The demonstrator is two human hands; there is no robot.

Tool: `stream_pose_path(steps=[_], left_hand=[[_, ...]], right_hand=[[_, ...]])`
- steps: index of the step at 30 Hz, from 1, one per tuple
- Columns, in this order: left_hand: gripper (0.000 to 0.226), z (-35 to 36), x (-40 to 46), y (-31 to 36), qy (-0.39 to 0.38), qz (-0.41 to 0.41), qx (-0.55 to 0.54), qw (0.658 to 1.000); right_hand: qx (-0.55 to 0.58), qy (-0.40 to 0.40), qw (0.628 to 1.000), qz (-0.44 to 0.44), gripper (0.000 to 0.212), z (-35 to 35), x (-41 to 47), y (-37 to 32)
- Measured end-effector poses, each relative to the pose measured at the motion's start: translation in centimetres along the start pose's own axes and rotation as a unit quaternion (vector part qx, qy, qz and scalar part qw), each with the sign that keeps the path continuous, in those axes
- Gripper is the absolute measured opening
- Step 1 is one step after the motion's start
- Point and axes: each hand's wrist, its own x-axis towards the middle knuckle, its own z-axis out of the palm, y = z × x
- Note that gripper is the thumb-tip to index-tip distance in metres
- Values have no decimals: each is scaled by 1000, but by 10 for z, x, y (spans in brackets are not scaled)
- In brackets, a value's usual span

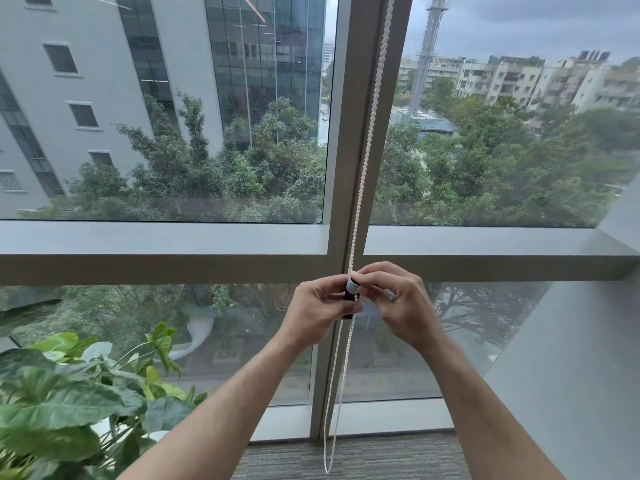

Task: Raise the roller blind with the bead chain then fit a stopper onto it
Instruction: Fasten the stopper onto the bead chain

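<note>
A white bead chain (pixel 367 140) hangs down in front of the grey window mullion (pixel 349 98), twisted on itself above my hands and looping low near the carpet. At the height of the horizontal frame bar, my left hand (pixel 317 306) and my right hand (pixel 398 303) meet on the chain. Between their fingertips is a small stopper (pixel 350 293), dark with a white top end, held against the chain. Both hands pinch it, the left from the left side and the right from the right. The roller blind itself is out of view above.
A large green leafy plant (pixel 69 403) fills the lower left corner. A grey wall (pixel 571 358) juts in at the right. Grey carpet (pixel 363 459) lies below the floor-to-ceiling glass, with buildings and trees outside.
</note>
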Motion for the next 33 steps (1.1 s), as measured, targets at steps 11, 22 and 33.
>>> stream_pose_path(steps=[11,22,33], left_hand=[[42,-2,3,2,-10,-7,-9,1000],[40,-2,3,0,-24,-11,-29,999],[39,-2,1,1,-26,-7,5,1000]], right_hand=[[-49,2,998,-46,25,-3,0,-6],[-32,12,999,-34,24,-2,-3,-7],[22,41,999,-10,27,7,-15,2]])
